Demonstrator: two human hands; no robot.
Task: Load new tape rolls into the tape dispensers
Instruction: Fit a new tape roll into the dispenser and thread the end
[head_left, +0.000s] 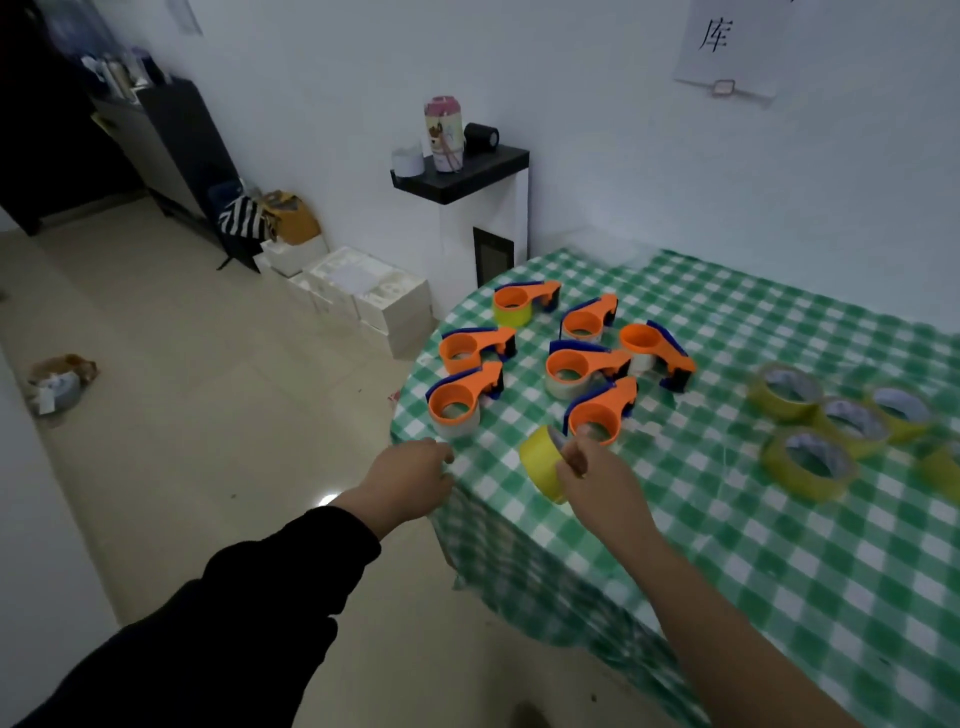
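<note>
Several orange and blue tape dispensers lie on the green checked tablecloth (727, 519). The nearest dispenser (602, 408) sits just beyond my right hand (592, 478), which grips a yellow tape roll (540, 460) held on edge above the table. My left hand (415, 470) hovers at the table's left edge with its fingers curled, holding nothing I can see, close to another dispenser (460, 400). The far dispenser (519, 304) carries a yellow roll; others carry pale rolls.
Several loose yellow tape rolls (810, 462) lie at the table's right side. A white cabinet (467, 218) with a black top stands behind the table by the wall. White foam boxes (363, 291) sit on the floor to the left.
</note>
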